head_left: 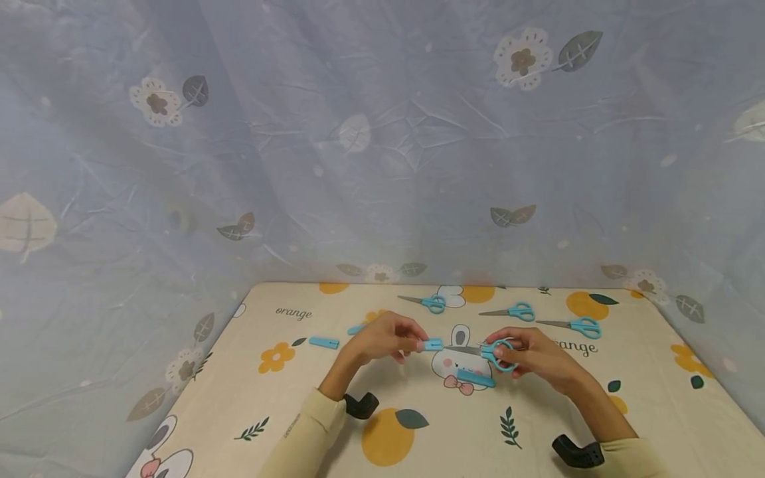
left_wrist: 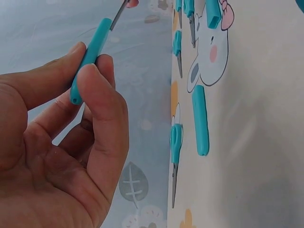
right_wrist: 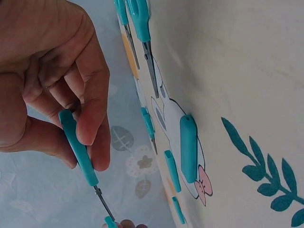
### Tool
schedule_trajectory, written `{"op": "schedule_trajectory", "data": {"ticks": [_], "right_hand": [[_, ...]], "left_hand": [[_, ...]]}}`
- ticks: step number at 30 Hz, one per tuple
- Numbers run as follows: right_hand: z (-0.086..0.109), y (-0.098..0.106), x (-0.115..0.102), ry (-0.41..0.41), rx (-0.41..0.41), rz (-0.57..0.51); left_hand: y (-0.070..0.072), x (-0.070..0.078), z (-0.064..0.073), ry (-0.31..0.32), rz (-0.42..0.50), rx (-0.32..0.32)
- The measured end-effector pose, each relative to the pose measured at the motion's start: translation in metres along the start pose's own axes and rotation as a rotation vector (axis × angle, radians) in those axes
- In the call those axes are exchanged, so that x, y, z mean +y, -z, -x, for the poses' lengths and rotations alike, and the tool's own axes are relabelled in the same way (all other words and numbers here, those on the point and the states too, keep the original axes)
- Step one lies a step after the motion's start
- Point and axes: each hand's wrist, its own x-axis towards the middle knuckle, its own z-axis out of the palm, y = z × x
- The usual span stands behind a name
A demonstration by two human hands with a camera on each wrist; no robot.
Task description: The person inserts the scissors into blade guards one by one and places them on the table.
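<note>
My left hand (head_left: 385, 338) pinches a turquoise blade cap (head_left: 433, 344) between thumb and fingers, its mouth turned to the right. My right hand (head_left: 538, 355) holds a pair of scissors by its turquoise handle (head_left: 501, 354), and the blades (head_left: 463, 349) point left. The blade tip is right at the cap's mouth, and most of the blade's length shows bare. Both hands are raised over the table, with the rabbit print beneath the blades. In the left wrist view the held cap (left_wrist: 98, 40) is in line with the blade (left_wrist: 118, 16).
Three more scissors with bare blades lie toward the back: one pair (head_left: 435, 304) behind the hands, another (head_left: 520, 312) and a third (head_left: 582, 326) to the right. Loose caps lie near the front (head_left: 475, 378), at the left (head_left: 324, 342) and beside the left hand (head_left: 356, 329). A patterned curtain (head_left: 382, 179) hangs behind the table.
</note>
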Motion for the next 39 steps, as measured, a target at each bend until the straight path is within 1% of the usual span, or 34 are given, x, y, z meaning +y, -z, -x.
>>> {"op": "schedule_trajectory", "data": {"ticks": [4, 10, 16, 21, 31, 36, 39], "right_hand": [[-0.001, -0.001, 0.001, -0.014, 0.008, 0.005], [-0.001, 0.002, 0.001, -0.016, 0.029, 0.015], [-0.002, -0.001, -0.001, -0.009, 0.003, 0.023], [-0.002, -0.002, -0.002, 0.0, 0.0, 0.031], [-0.005, -0.005, 0.001, 0.008, -0.013, 0.027], [-0.007, -0.009, 0.002, 0.004, 0.009, 0.045], [-0.007, -0.012, 0.003, -0.01, 0.023, 0.047]], "left_hand": [[-0.002, 0.0, -0.002, 0.0, 0.003, -0.013], [-0.001, -0.001, -0.002, 0.003, 0.005, -0.003], [-0.002, -0.001, -0.001, 0.005, 0.021, -0.017], [-0.004, 0.0, -0.001, 0.008, 0.035, -0.02], [-0.007, 0.0, -0.005, 0.03, 0.044, -0.051], [-0.01, 0.001, -0.006, 0.026, 0.043, -0.056], [-0.014, 0.0, -0.005, 0.032, 0.043, -0.045]]}}
